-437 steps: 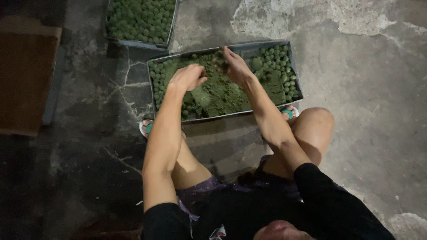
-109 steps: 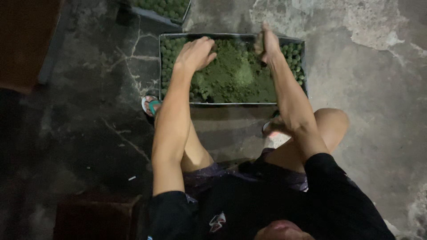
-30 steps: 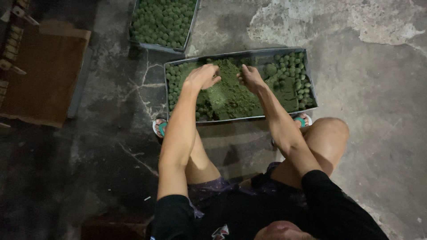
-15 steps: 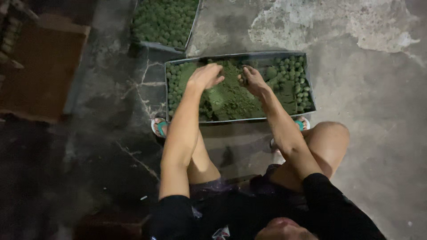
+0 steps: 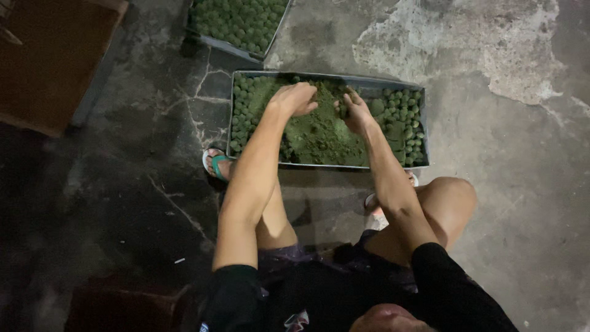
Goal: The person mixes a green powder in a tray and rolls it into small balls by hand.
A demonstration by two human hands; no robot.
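Nearest the camera we recorded the person's black sleeves (image 5: 442, 289) and bare knees, the figure squatting on a cracked concrete floor (image 5: 147, 184). At the lower left edge we noted a dark reddish object (image 5: 117, 307), too dim to identify. A foot in a green-strapped sandal (image 5: 216, 165) stood just beside the near left corner of the tray; the other sandal (image 5: 372, 203) showed only partly behind the right forearm.

Next we listed a shallow grey rectangular tray (image 5: 326, 166) resting on the floor directly ahead of the knees. A mound of loose green powder (image 5: 319, 132) filled its middle. Small green balls (image 5: 243, 114) lay packed along its left side, and more green balls (image 5: 402, 120) along its right side.

Over the far middle of the tray we noted both hands. The left hand (image 5: 296, 98) was curled, knuckles up, fingers narrow and bent inward over the powder; we could not tell whether it held anything. The right hand (image 5: 355, 110) sat just beside it, fingers drawn close together and dusted green, apparently pinching some of the powder, touching the mound.

Farther off, a second tray (image 5: 212, 42) of green balls (image 5: 246, 21) lay near the top edge, apart from the first. At the far left we logged a brown flat board (image 5: 49, 61) on the floor.
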